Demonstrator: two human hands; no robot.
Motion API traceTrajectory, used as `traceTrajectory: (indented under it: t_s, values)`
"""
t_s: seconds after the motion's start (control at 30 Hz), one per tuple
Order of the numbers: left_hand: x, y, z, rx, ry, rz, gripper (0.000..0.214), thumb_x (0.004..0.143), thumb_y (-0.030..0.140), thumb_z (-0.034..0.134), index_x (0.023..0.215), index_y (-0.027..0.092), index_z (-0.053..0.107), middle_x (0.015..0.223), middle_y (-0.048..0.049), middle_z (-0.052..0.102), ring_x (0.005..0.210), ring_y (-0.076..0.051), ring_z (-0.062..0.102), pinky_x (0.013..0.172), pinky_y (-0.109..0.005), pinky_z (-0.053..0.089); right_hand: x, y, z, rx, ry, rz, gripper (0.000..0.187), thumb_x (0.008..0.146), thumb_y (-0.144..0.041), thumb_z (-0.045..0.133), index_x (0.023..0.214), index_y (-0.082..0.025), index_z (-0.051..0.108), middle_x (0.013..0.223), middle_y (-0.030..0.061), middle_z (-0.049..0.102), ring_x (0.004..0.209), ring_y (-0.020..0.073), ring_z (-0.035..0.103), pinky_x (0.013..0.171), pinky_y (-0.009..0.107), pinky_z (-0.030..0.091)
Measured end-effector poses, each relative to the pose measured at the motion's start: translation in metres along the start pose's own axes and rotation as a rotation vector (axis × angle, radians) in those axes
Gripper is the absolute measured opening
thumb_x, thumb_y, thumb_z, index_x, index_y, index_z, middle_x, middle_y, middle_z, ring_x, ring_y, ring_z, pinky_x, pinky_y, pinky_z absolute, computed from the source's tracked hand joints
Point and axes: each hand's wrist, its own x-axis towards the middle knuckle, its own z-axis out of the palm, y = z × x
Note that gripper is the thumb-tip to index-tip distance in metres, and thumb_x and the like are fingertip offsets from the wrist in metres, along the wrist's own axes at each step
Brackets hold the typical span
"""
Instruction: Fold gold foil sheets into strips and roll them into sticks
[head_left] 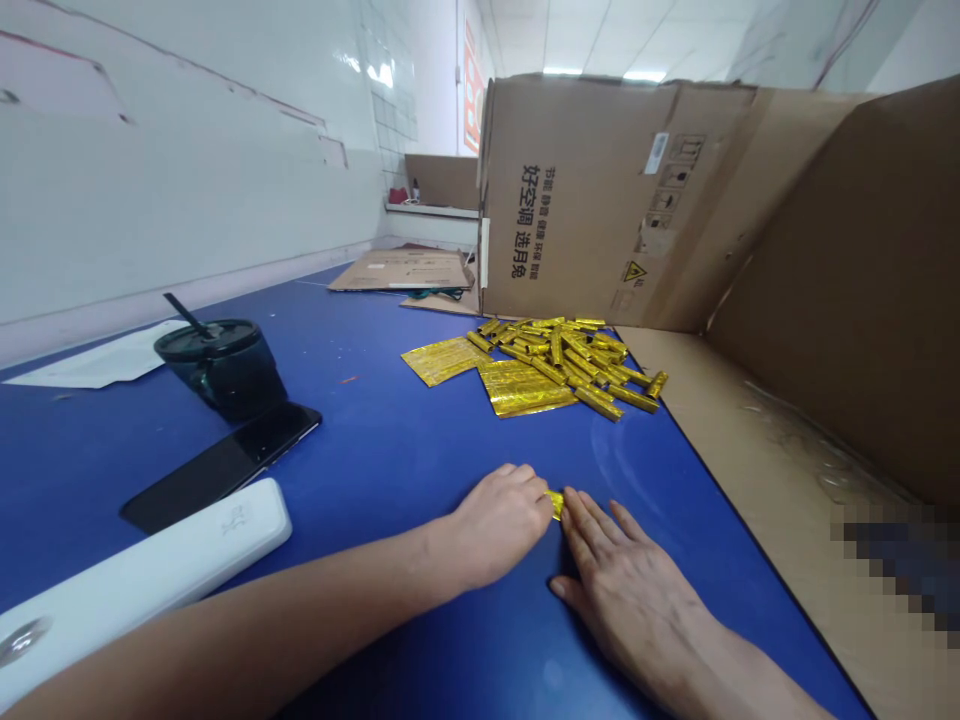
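Head view: the left hand (499, 520) is loosely curled with its fingertips on a small gold foil piece (556, 502). The right hand (622, 575) lies flat and spread on the blue table (390, 450), its index tip touching the same piece from the other side. Most of the foil is hidden under the fingers, so I cannot tell whether either hand pinches it or only presses on it.

By my reading, the step in hand is rolling or pressing this piece into a stick like those in the pile of gold sticks (577, 360) further ahead. A next move would call for even pressure from both sides, so the foil does not spring open.

Flat foil sheets (525, 388) lie just in front of that pile. To the right, the table meets a cardboard sheet (750, 450), whose edge is near the right hand. A cardboard box (585, 200) walls off the far side. To the left, a phone (225, 462), a black cup (221, 365) and a white case (142, 570) stand well apart, with bare table between them and the hands.
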Motion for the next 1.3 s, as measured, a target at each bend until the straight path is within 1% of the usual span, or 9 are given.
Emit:
traceTrajectory:
  t_s: [0.17, 0.33, 0.47, 0.53, 0.7, 0.97, 1.13, 1.23, 1.3]
  values:
    - [0.0, 0.003, 0.001, 0.021, -0.015, -0.006, 0.016, 0.08, 0.016, 0.045, 0.091, 0.012, 0.055, 0.099, -0.0081, 0.059, 0.089, -0.019, 0.052, 0.076, -0.03, 0.04, -0.001, -0.002, 0.004, 0.017, 0.015, -0.003, 0.053, 0.075, -0.029, 0.051, 0.118, 0.0, 0.046, 0.122, 0.0242, 0.041, 0.111, 0.0312, 0.042, 0.089, 0.042, 0.039]
    - [-0.007, 0.01, 0.004, 0.037, -0.032, -0.05, 0.031, 0.083, 0.017, 0.039, 0.112, 0.007, 0.045, 0.117, -0.013, 0.05, 0.105, -0.021, 0.047, 0.082, -0.031, 0.038, -0.003, -0.003, 0.005, 0.041, 0.002, 0.014, 0.053, 0.075, -0.027, 0.052, 0.12, 0.001, 0.044, 0.123, 0.0245, 0.04, 0.112, 0.0317, 0.041, 0.091, 0.042, 0.038]
    - [-0.014, 0.011, 0.004, -0.006, -0.105, -0.07, 0.037, 0.084, 0.018, 0.032, 0.12, 0.008, 0.039, 0.125, -0.0126, 0.042, 0.114, -0.021, 0.04, 0.089, -0.032, 0.033, -0.003, -0.001, 0.003, 0.082, -0.006, 0.023, 0.054, 0.075, -0.029, 0.051, 0.12, 0.0, 0.044, 0.124, 0.0236, 0.039, 0.113, 0.0309, 0.039, 0.092, 0.041, 0.036]
    - [-0.017, 0.011, 0.003, -0.043, -0.118, -0.084, 0.04, 0.086, 0.022, 0.03, 0.123, 0.009, 0.035, 0.129, -0.0122, 0.038, 0.118, -0.02, 0.035, 0.093, -0.033, 0.029, -0.004, 0.0, 0.0, 0.088, -0.047, 0.011, 0.056, 0.075, -0.03, 0.052, 0.121, -0.001, 0.042, 0.125, 0.0238, 0.036, 0.115, 0.0311, 0.037, 0.092, 0.041, 0.036]
    - [-0.025, 0.013, 0.0, -0.15, -0.102, -0.115, 0.059, 0.084, 0.049, 0.027, 0.127, 0.009, 0.028, 0.133, -0.013, 0.031, 0.123, -0.022, 0.024, 0.098, -0.037, 0.022, -0.012, 0.007, -0.005, 0.118, -0.097, -0.021, 0.066, 0.073, -0.041, 0.052, 0.124, -0.002, 0.038, 0.129, 0.0224, 0.03, 0.118, 0.0309, 0.031, 0.093, 0.043, 0.035]
    - [-0.026, 0.013, -0.002, -0.18, -0.123, -0.117, 0.062, 0.083, 0.052, 0.027, 0.128, 0.01, 0.026, 0.134, -0.0129, 0.029, 0.124, -0.021, 0.021, 0.098, -0.038, 0.019, -0.022, 0.013, 0.0, 0.136, -0.079, -0.023, 0.066, 0.075, -0.045, 0.047, 0.126, -0.004, 0.036, 0.13, 0.0204, 0.028, 0.119, 0.0302, 0.03, 0.092, 0.046, 0.035]
    - [-0.022, 0.002, -0.001, -0.18, -0.102, -0.097, 0.058, 0.083, 0.051, 0.026, 0.126, 0.012, 0.028, 0.133, -0.0114, 0.031, 0.124, -0.022, 0.022, 0.099, -0.043, 0.016, -0.021, 0.003, -0.007, 0.073, -0.05, -0.044, 0.069, 0.074, -0.052, 0.044, 0.124, -0.005, 0.04, 0.126, 0.0218, 0.035, 0.114, 0.0336, 0.036, 0.087, 0.051, 0.038]
    - [-0.019, -0.009, -0.001, -0.183, -0.122, -0.056, 0.053, 0.085, 0.047, 0.026, 0.127, 0.015, 0.028, 0.134, -0.0081, 0.03, 0.126, -0.022, 0.016, 0.098, -0.047, 0.013, -0.021, -0.008, -0.014, 0.085, -0.08, -0.082, 0.073, 0.073, -0.058, 0.039, 0.121, -0.003, 0.044, 0.122, 0.0247, 0.039, 0.112, 0.0356, 0.039, 0.085, 0.052, 0.039]
    - [-0.019, -0.016, -0.001, -0.192, -0.136, -0.036, 0.053, 0.085, 0.048, 0.027, 0.128, 0.017, 0.027, 0.135, -0.0066, 0.027, 0.127, -0.023, 0.012, 0.098, -0.049, 0.011, -0.022, -0.013, -0.017, 0.102, -0.095, -0.098, 0.075, 0.073, -0.06, 0.038, 0.121, -0.003, 0.044, 0.122, 0.0248, 0.038, 0.113, 0.0359, 0.037, 0.087, 0.053, 0.037]
